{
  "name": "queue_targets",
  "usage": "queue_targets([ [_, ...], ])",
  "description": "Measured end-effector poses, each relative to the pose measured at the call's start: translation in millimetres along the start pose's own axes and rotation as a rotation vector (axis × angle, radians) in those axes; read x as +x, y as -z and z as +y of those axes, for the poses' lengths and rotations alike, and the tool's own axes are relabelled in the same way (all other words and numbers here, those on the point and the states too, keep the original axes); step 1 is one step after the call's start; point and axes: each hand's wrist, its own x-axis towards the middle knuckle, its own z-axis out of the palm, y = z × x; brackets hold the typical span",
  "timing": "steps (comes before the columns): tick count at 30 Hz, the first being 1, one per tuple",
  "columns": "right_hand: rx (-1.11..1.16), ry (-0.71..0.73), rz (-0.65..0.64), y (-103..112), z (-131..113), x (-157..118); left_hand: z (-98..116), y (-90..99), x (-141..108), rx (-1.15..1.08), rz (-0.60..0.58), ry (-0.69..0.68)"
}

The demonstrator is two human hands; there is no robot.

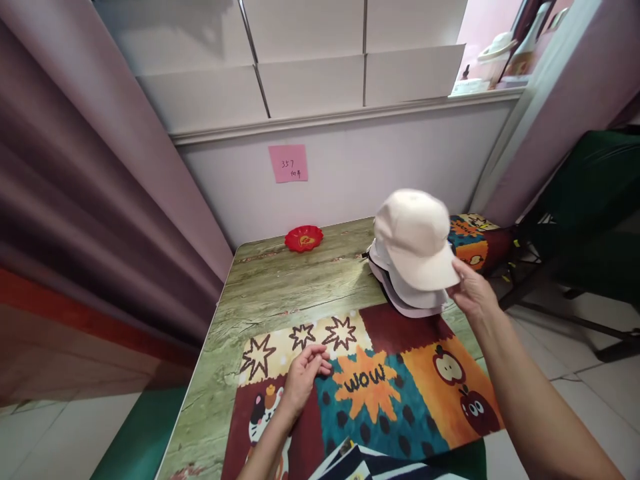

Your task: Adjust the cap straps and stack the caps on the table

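Observation:
A cream baseball cap (413, 233) sits at the top of a small stack on the right side of the table. My right hand (473, 290) pinches the edge of its brim, thumb above and fingers below. Under it are more caps (407, 308) in pale tones, their brims pointing toward me; how many is hidden. My left hand (305, 373) hovers over or rests on the colourful placemat (370, 427), its fingers loosely curled and slightly apart, with nothing in them.
A red scalloped dish (304, 239) stands near the table's back edge. A pink note (289, 164) is stuck on the wall. Another patterned mat (473, 240) lies behind the caps. Curtains (100, 167) hang at the left, and a dark green chair (590, 213) stands right.

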Motion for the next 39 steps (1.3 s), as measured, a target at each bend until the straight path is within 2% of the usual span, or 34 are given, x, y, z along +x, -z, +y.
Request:
queue_targets([
  [2,-0.111,-0.107,0.014,24.4,24.6,4.6,-1.7,1.4,-0.9,0.025,-0.025,-0.027],
  [4,-0.125,-0.114,0.0,39.1,41.3,6.0,-3.5,0.3,-0.8,0.051,-0.036,-0.049],
  [8,-0.231,-0.058,0.057,48.0,49.2,5.6,-9.2,-1.6,-1.4,0.101,-0.04,-0.084],
  [10,-0.448,-0.028,0.112,50.8,43.7,3.5,-11.7,-1.0,-2.9,0.115,-0.039,-0.105],
  [13,-0.965,0.127,0.211,54.0,28.6,-2.8,-13.5,-0.1,-5.3,0.128,-0.039,-0.125],
  [15,-1.216,0.296,0.303,49.7,17.0,-8.6,-13.4,-0.2,-6.1,0.134,-0.039,-0.127],
  [17,-1.286,0.447,0.354,37.0,7.8,-14.9,-12.2,-0.9,-6.2,0.138,-0.042,-0.125],
  [19,-1.273,0.547,0.329,17.6,3.3,-20.4,-10.4,-1.9,-6.3,0.139,-0.044,-0.121],
  [21,-1.275,0.584,0.27,-4.0,4.5,-24.0,-8.2,-3.0,-7.0,0.137,-0.042,-0.122],
  [24,-1.287,0.544,0.217,-29.7,14.8,-25.4,-5.6,-4.8,-9.6,0.131,-0.026,-0.121],
  [27,-1.297,0.499,0.212,-41.0,28.6,-24.6,-5.3,-6.0,-12.6,0.126,-0.019,-0.116],
  [31,-1.338,0.423,0.195,-41.5,38.4,-22.8,-6.9,-6.4,-14.4,0.129,-0.022,-0.122],
  [39,-1.408,0.288,0.15,-40.5,30.2,-21.9,-6.8,-6.7,-14.8,0.11,-0.03,-0.108],
])
